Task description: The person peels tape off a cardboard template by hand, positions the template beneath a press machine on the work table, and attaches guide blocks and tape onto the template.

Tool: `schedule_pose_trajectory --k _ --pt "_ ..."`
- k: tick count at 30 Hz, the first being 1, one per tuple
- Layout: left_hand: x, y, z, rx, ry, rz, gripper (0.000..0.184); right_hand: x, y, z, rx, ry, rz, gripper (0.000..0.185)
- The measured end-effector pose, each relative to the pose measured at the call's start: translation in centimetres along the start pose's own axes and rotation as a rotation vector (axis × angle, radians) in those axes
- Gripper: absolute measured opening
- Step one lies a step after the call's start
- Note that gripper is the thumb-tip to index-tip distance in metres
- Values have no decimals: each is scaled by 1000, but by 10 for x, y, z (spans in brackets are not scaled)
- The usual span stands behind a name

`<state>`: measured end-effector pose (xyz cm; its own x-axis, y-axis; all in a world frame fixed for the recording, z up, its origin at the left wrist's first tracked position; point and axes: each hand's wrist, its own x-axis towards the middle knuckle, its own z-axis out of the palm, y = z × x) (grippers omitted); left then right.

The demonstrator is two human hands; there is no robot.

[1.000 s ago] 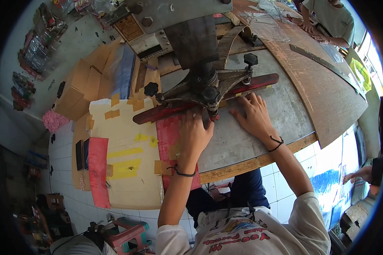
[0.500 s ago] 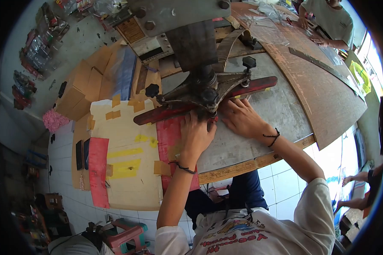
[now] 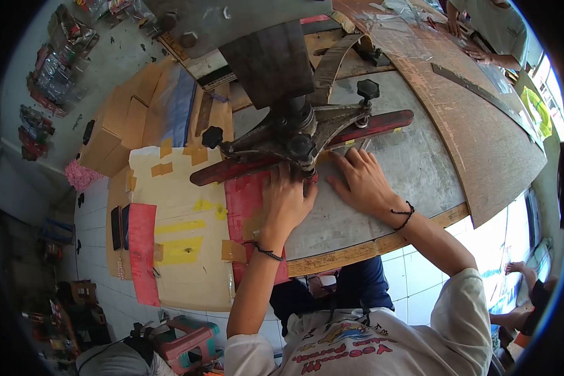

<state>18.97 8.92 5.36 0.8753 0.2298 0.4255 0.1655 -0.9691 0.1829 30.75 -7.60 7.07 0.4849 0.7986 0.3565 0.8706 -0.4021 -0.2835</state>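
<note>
A press-like machine head (image 3: 301,147) with black knobs and a long dark-red bar (image 3: 382,125) stands over a grey metal table top (image 3: 420,160). My left hand (image 3: 286,199) lies palm down close below the bar, beside a red strip (image 3: 241,207). Its thumb is apart from the fingers, and the fingertips are partly hidden under the machine. My right hand (image 3: 365,183) rests on the metal with its fingers stretched out, just in front of the bar. A small, thin, clear-looking piece (image 3: 357,145) is by its fingertips; I cannot make out what it is.
A taped cream sheet (image 3: 175,263) with yellow tape and red strips lies left. Behind it are a cardboard box (image 3: 128,119) and two phones (image 3: 116,229). A brown board (image 3: 482,144) with a metal bar is at right; another person's hands (image 3: 479,55) are beyond.
My right hand has drawn back a little from the bar, showing more of its fingers. My left hand stays at nearly the same spot. The view has shifted slightly.
</note>
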Motion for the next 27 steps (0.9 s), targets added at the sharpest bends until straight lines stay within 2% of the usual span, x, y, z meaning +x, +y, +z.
schedule_pose_trajectory --k 4,18,27 --pt "1 -2 2 11 18 21 34 0 -3 -1 -38 -18 -10 50" --pt "-1 -6 3 5 20 52 27 3 1 0 -55 -18 14 51" --pt "3 -9 2 -245 56 -12 21 10 8 6 -79 36 -50 47"
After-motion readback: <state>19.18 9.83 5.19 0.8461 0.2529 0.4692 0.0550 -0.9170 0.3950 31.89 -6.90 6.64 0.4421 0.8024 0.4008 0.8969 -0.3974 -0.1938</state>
